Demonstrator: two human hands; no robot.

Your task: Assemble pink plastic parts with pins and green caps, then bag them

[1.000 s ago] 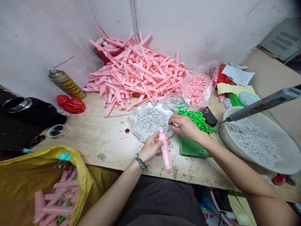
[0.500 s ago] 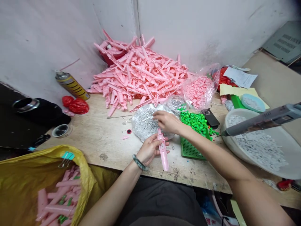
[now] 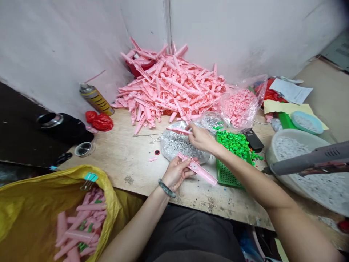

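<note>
My left hand [image 3: 177, 171] grips a pink plastic tube-like part [image 3: 200, 170] by its upper end; the part lies tilted, its far end pointing right toward the green tray [image 3: 225, 174]. My right hand [image 3: 200, 138] pinches a thin pink strip [image 3: 177, 130] that sticks out to the left, held over a clear bag of small metal pins [image 3: 180, 145]. A big pile of pink plastic parts [image 3: 171, 87] lies against the wall behind both hands.
The green tray holds green caps [image 3: 234, 142]. A bag of small pink pieces [image 3: 238, 103] sits behind it. A grey powered screwdriver [image 3: 311, 160] hangs over a white basin [image 3: 313, 174] at right. A yellow bag with pink parts [image 3: 68, 211] is at lower left; spray can [image 3: 95, 99] by the wall.
My right hand has moved from the metal pins to a thin pink strip and lifted it. My left hand has tilted the pink part from upright to pointing right.
</note>
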